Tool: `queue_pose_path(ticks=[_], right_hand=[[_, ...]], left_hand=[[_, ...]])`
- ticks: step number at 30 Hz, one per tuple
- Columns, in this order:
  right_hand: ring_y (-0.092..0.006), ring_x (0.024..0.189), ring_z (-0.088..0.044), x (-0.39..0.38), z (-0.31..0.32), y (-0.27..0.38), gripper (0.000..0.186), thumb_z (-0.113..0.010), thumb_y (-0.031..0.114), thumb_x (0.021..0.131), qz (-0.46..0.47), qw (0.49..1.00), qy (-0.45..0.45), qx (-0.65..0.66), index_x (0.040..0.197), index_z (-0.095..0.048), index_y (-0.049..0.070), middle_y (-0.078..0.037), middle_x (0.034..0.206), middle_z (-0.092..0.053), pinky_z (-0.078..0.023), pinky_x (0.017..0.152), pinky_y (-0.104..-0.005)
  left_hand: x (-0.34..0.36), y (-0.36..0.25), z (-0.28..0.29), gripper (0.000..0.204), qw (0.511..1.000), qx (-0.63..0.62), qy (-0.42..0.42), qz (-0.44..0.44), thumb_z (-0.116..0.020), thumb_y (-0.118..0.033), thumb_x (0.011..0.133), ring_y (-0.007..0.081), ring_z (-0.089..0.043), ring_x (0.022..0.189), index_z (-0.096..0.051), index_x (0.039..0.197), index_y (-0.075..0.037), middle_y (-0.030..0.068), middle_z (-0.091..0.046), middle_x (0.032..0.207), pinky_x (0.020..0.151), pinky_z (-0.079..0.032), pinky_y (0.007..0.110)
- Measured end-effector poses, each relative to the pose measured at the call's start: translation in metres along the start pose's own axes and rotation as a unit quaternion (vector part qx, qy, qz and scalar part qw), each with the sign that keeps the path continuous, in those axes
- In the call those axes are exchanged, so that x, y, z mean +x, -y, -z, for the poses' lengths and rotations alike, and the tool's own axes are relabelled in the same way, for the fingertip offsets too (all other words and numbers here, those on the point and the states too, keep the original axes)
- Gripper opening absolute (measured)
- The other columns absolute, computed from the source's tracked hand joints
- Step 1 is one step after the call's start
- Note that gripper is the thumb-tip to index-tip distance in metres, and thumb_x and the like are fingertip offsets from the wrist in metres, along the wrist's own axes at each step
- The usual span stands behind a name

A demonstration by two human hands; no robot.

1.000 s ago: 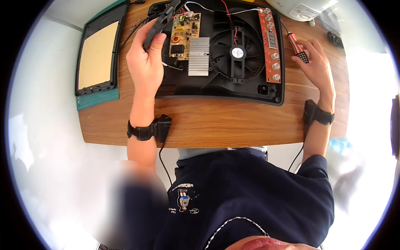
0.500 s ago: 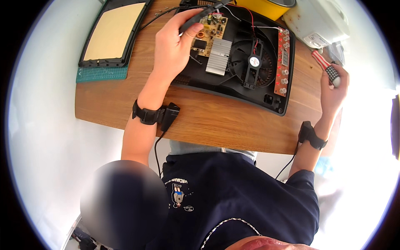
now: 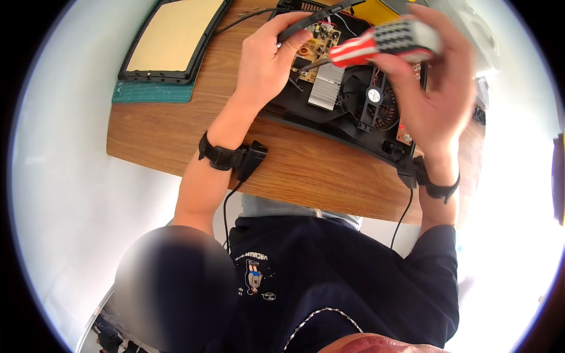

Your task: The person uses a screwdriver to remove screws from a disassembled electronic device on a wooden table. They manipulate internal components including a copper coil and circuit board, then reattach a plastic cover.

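My left hand pinches a long black plastic strip, raised over the circuit board of an opened appliance. In my right hand is a screwdriver with a red-and-white striped, black-checkered handle. Its shaft points left, over the board and the top of the silver heat sink; whether the tip touches anything I cannot tell. Below both hands lies the black housing, with a fan inside. My right hand partly covers the fan and the red-lit control board.
At the left, a black-framed panel with a cream face lies on a green cutting mat. Small screws are scattered at the back. A yellow container and a whitish appliance stand behind, toward the right. The wooden table has its edge near me.
My right hand has brought the screwdriver from the table's right side leftward over the housing, its shaft now pointing left. My left hand still holds the black strip.
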State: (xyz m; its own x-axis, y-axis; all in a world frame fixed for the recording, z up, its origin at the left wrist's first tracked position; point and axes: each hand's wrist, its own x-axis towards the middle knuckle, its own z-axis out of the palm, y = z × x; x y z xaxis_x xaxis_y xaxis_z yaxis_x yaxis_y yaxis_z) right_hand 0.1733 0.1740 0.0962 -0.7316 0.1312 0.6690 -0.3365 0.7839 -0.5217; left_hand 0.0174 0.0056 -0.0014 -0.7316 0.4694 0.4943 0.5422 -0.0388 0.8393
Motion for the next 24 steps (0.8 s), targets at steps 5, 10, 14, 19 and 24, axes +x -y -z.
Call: queue_pose_path(ticks=[5, 10, 14, 19, 24], right_hand=[[-0.0335, 0.098, -0.068, 0.024, -0.029, -0.003, 0.053, -0.084, 0.011, 0.083, 0.078, 0.991, 0.037, -0.101, 0.128, -0.057, 0.001, -0.017, 0.115, -0.066, -0.056, 0.08, -0.0377], [-0.0325, 0.097, -0.069, 0.024, -0.037, 0.001, 0.056, -0.085, 0.013, 0.083, 0.018, 0.993, 0.071, -0.09, 0.131, -0.057, 0.002, -0.017, 0.117, -0.065, -0.057, 0.078, -0.0363], [-0.0323, 0.097, -0.069, 0.023, -0.04, -0.001, 0.056, -0.084, 0.014, 0.084, 0.025, 0.993, 0.081, -0.086, 0.131, -0.057, 0.002, -0.017, 0.117, -0.066, -0.057, 0.078, -0.0358], [-0.0339, 0.098, -0.069, 0.023, -0.043, -0.002, 0.055, -0.083, 0.014, 0.085, 0.072, 0.991, 0.064, -0.096, 0.132, -0.057, 0.003, -0.017, 0.117, -0.066, -0.057, 0.08, -0.0375], [-0.0347, 0.098, -0.068, 0.024, -0.045, -0.007, 0.056, -0.082, 0.012, 0.085, 0.101, 0.99, 0.056, -0.085, 0.134, -0.055, 0.003, -0.017, 0.116, -0.065, -0.056, 0.08, -0.0391]], left_hand=[[0.003, 0.004, -0.002, 0.028, 0.999, -0.043, -0.014, -0.019, -0.072, -0.021, 0.098, 0.015, -0.07, 0.084, -0.071, 0.122, -0.005, 0.0087, -0.076, 0.099, 0.074, -0.054, 0.028], [0.007, 0.004, -0.001, 0.029, 0.997, -0.072, -0.004, -0.016, -0.064, -0.004, 0.097, 0.0195, -0.071, 0.095, -0.066, 0.125, 0.001, 0.0134, -0.074, 0.107, 0.083, -0.055, 0.03], [0.007, 0.002, -0.002, 0.035, 0.997, -0.079, 0.01, 0.006, -0.058, 0.009, 0.094, 0.0169, -0.07, 0.103, -0.063, 0.128, 0.003, 0.0124, -0.073, 0.111, 0.088, -0.055, 0.029], [0.008, 0.001, -0.001, 0.034, 0.998, -0.065, 0.011, -0.004, -0.058, 0.009, 0.094, 0.0174, -0.07, 0.101, -0.063, 0.127, 0.003, 0.0124, -0.073, 0.11, 0.087, -0.055, 0.029], [0.007, -0.011, 0.001, 0.032, 0.994, -0.092, 0.018, 0.052, -0.058, 0.008, 0.096, 0.0162, -0.07, 0.099, -0.064, 0.127, 0.002, 0.0107, -0.073, 0.11, 0.085, -0.054, 0.029]])
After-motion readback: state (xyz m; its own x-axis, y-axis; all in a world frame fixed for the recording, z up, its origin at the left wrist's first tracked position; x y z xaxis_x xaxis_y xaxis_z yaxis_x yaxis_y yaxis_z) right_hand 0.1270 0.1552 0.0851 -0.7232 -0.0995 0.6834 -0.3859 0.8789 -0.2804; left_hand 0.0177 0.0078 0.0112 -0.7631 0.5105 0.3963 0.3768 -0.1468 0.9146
